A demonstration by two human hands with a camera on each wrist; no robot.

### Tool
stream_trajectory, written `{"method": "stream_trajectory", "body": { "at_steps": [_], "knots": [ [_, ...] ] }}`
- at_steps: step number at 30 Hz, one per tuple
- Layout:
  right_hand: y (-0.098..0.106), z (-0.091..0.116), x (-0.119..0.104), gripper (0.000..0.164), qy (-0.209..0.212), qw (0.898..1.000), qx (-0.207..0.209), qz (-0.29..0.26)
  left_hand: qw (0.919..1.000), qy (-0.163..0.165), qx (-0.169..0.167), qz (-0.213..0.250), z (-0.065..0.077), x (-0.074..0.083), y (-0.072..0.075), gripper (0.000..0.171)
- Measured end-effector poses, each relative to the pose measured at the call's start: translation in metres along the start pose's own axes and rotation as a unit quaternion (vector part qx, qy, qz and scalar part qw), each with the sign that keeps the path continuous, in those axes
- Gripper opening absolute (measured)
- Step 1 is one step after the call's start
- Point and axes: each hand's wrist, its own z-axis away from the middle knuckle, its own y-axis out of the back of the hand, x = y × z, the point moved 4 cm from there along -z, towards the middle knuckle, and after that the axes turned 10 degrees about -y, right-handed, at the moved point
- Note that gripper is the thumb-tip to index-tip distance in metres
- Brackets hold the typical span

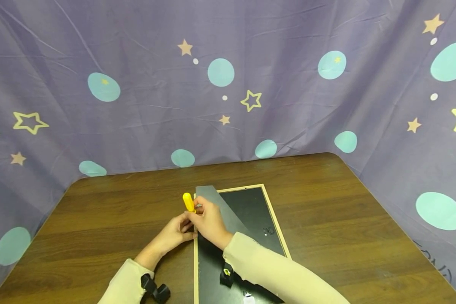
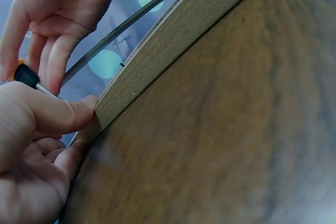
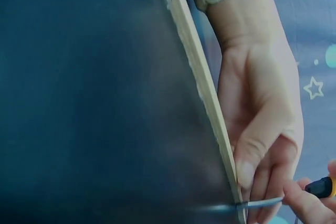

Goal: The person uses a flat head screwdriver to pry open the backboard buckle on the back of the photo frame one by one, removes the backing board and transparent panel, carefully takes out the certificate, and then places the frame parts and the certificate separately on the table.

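A frame with thin pale wooden rails and a dark panel lies on the table, like a picture frame seen from the back. A grey strip of board slants across it; in the left wrist view a thin dark edge stands above the rail. My left hand grips the left rail, thumb on one side and fingers below. My right hand pinches a yellow-handled screwdriver. Its metal shaft crosses the rail right beside the left fingertips. A small dark pin sticks out of the rail.
The brown wooden table extends around the frame on both sides. Behind it hangs a purple curtain with stars and dots. A black wrist camera on the left forearm hangs low near the frame's left rail.
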Motion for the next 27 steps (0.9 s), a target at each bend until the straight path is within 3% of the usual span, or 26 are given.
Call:
{"method": "stream_trajectory", "body": {
  "at_steps": [5,9,13,18,27],
  "knots": [
    [0.008,-0.002,0.006,0.009,-0.019,0.998,0.009,-0.052,1.0000,0.005,-0.004,0.004,0.000,0.001,0.001,0.081],
    [0.013,-0.001,0.009,0.017,-0.050,0.993,-0.005,-0.106,0.9999,-0.007,-0.008,0.005,0.000,0.003,0.001,0.083],
    [0.017,0.001,0.008,0.022,-0.087,0.983,-0.018,-0.163,0.9997,-0.017,-0.010,0.012,0.000,0.003,0.002,0.084],
    [0.021,0.002,0.018,0.024,-0.119,0.971,-0.014,-0.206,0.9998,-0.005,-0.009,0.019,-0.001,0.003,0.001,0.087],
    [0.033,-0.001,0.032,0.029,-0.145,0.946,-0.008,-0.291,0.9998,0.002,-0.004,0.018,-0.002,0.002,0.001,0.088]
  ]
}}
